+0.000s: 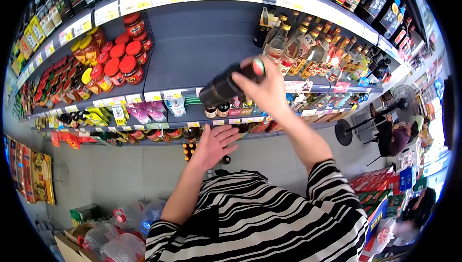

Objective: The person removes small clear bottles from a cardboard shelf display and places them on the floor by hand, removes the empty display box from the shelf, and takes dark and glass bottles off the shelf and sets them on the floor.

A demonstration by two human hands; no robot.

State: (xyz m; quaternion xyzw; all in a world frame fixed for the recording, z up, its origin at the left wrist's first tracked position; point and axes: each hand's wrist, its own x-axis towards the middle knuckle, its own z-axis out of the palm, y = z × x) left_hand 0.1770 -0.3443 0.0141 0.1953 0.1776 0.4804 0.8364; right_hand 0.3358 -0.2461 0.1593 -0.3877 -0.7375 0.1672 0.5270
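Observation:
My right hand (265, 87) is wrapped round a dark bottle (222, 85) near its capped end. The bottle is tilted sideways in front of the grey shelf (173, 67), its base pointing down and left. Lower down, my left hand (214, 146) has its fingers spread and holds nothing. It is apart from the bottle, below the edge of the lower shelf. Beyond my right hand stand several clear glass bottles (291, 50) with gold caps. Several orange-capped bottles (189, 151) are on the floor beside my left wrist.
Red-lidded jars (114, 67) fill the shelf's left part. Price labels line the shelf edges. A standing fan (402, 104) is at the right, near a seated person (400, 139). Large plastic jugs (120, 245) and stacked boxes (378, 189) sit on the floor behind me.

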